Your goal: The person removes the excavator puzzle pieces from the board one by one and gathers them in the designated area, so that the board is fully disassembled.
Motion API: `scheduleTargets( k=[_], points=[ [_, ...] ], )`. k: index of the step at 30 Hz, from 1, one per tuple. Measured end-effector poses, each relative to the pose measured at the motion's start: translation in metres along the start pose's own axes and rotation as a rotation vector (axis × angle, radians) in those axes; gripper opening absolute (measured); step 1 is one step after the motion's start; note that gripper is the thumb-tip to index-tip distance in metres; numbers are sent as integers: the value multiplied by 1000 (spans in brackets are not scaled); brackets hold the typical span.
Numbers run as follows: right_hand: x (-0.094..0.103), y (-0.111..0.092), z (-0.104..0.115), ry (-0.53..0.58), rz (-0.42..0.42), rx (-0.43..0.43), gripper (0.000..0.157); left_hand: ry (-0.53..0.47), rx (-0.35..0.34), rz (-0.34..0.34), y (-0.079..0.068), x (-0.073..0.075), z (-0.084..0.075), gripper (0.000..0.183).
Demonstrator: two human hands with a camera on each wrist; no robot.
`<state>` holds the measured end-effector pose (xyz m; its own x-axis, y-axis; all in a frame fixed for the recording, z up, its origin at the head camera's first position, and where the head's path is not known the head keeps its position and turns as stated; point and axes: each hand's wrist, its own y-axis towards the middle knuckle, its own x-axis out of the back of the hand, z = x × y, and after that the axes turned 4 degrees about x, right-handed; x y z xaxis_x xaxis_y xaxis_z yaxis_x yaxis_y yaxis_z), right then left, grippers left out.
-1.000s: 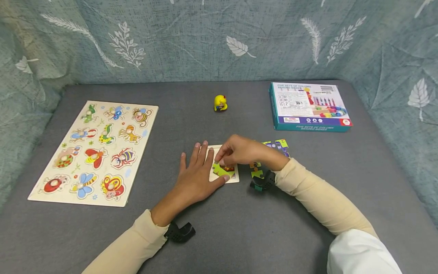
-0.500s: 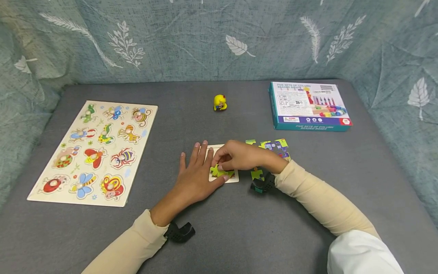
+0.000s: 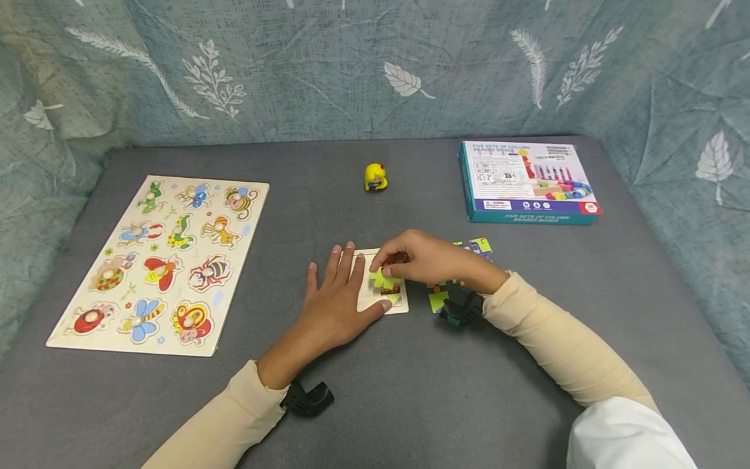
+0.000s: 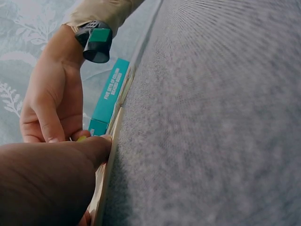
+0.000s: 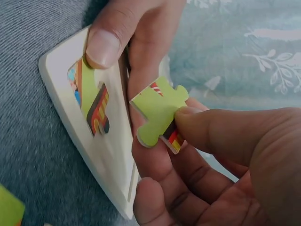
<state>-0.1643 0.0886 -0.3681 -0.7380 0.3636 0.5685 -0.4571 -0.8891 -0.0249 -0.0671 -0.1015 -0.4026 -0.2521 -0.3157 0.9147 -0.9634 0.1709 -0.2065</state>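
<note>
My left hand [image 3: 334, 299] lies with its fingers spread over the left side of a small pale wooden puzzle tray [image 3: 364, 301], its thumb on the near edge. With thumb and fingers my right hand [image 3: 424, 260] pinches a lime-green jigsaw piece [image 5: 157, 110] above the tray, tilted, with its printed face showing in the right wrist view. That piece has red-and-white stripes at one corner and a dark, red and yellow patch at another. Inside the tray's corner sits a fitted jigsaw piece [image 5: 99, 110], green with red and yellow stripes. The left thumb [image 5: 104, 44] presses beside it.
Several loose jigsaw pieces [image 3: 438, 301] lie right of the tray, partly under my right wrist. A peg board of insects [image 3: 158, 260] lies at left. At the back are a small yellow toy figure [image 3: 375, 177] and a teal beaded-boxes carton [image 3: 530, 182].
My right hand has lifted slightly and shifted right, raising and turning the green jigsaw piece, which was low over the tray half a second ago. The left hand stays in place.
</note>
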Motion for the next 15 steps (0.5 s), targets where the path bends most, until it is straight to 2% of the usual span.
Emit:
scheduleTargets(
  k=[10, 15],
  points=[
    [5, -10, -2, 30, -2, -45, 18, 12, -2, 5, 0, -1, 0, 91],
    [9, -17, -3, 51, -16, -49, 19, 18, -22, -4, 0, -1, 0, 82]
  ],
)
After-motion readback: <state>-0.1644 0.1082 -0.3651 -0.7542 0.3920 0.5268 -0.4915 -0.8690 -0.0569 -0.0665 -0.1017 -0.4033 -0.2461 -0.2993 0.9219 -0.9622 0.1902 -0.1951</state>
